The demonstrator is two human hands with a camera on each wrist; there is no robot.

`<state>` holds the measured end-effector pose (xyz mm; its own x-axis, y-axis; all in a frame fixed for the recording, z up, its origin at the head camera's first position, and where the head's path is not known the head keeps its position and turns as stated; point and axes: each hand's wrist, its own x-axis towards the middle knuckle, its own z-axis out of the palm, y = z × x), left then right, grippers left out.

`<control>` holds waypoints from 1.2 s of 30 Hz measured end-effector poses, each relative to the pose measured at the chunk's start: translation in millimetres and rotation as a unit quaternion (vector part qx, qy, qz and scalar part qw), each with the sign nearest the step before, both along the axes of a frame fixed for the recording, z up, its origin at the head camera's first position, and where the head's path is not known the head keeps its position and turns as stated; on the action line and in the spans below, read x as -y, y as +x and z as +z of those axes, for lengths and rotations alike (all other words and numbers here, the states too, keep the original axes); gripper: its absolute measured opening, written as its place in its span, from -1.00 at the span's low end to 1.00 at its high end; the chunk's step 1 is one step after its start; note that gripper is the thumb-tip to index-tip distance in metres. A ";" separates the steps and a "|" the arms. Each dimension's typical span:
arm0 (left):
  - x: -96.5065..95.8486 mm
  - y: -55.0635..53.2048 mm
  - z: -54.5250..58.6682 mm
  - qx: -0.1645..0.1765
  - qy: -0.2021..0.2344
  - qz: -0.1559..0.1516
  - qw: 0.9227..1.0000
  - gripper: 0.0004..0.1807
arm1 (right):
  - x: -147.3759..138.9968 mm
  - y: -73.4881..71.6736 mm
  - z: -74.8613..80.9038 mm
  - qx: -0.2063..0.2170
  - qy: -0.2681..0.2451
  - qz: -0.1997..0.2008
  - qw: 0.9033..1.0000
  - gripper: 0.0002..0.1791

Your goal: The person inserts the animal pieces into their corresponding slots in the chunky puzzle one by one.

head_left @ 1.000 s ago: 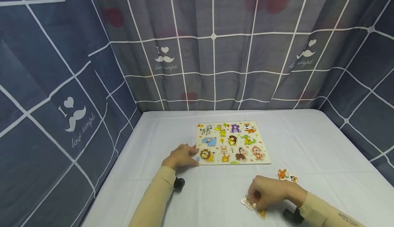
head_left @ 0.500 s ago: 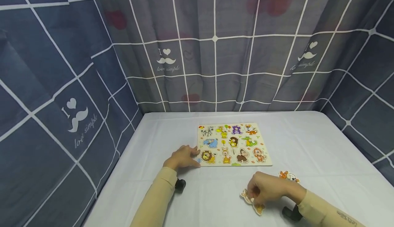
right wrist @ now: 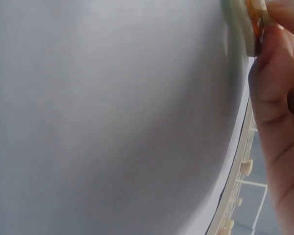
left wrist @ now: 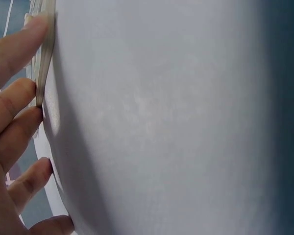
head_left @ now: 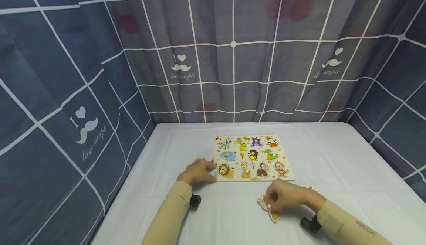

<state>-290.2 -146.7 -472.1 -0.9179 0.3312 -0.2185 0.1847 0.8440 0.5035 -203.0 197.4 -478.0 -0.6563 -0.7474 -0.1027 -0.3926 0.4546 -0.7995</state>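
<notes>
A cream animal puzzle board [head_left: 235, 160] lies flat on the table, printed with a lion, zebra, crocodile and other animals. My left hand [head_left: 198, 170] touches its left edge near the front corner. In the left wrist view, the fingers [left wrist: 19, 134] lie spread and relaxed along the board's rim [left wrist: 48, 46]. My right hand [head_left: 285, 194] pinches the knob of a tan, long-eared animal puzzle piece [head_left: 275, 215], in front of the board. The fingers cover the piece's middle. The right wrist view catches only this piece's edge [right wrist: 251, 29], between thumb and fingertip.
Behind the right wrist lies another puzzle piece [head_left: 314, 189], orange and white, mostly hidden. A white cloth covers the table [head_left: 233, 208]. Grey-blue checked curtains [head_left: 216, 64] hang at the back and sides. Knobs [right wrist: 246, 167] stand up from the board in the right wrist view.
My right hand has moved a little forward and left, carrying the long-eared puzzle piece toward the board. It now hides more of the orange piece. The left hand keeps its place.
</notes>
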 end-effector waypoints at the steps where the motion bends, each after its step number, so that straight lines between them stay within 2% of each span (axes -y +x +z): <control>1: 0.0 -0.1 0.3 -0.001 0.000 0.000 1.000 -0.27 | 0.1 -1.5 -0.5 -0.003 0.000 -0.003 1.000 -0.87; 9: 1.5 -2.0 -2.0 -0.008 -0.005 -0.003 1.000 -0.26 | 4.1 -14.2 -0.4 -0.004 -0.015 -0.044 0.999 -0.88; 15: 0.5 -0.8 -5.5 -0.005 -0.002 -0.007 1.000 -0.27 | 6.8 -21.0 -0.9 -0.013 0.007 -0.068 0.998 -0.88; 22: -0.6 0.6 -7.9 -0.006 -0.005 -0.001 1.000 -0.27 | 11.6 -31.0 1.0 -0.022 0.012 -0.067 0.997 -0.89; 31: 0.4 0.1 -5.5 -0.005 -0.006 0.001 1.000 -0.28 | 20.2 -47.5 -1.0 -0.030 0.000 -0.064 0.997 -0.91; 36: 0.0 0.8 -3.0 -0.006 -0.001 0.002 1.000 -0.28 | 27.1 -52.8 -0.3 -0.038 0.015 -0.079 0.996 -0.91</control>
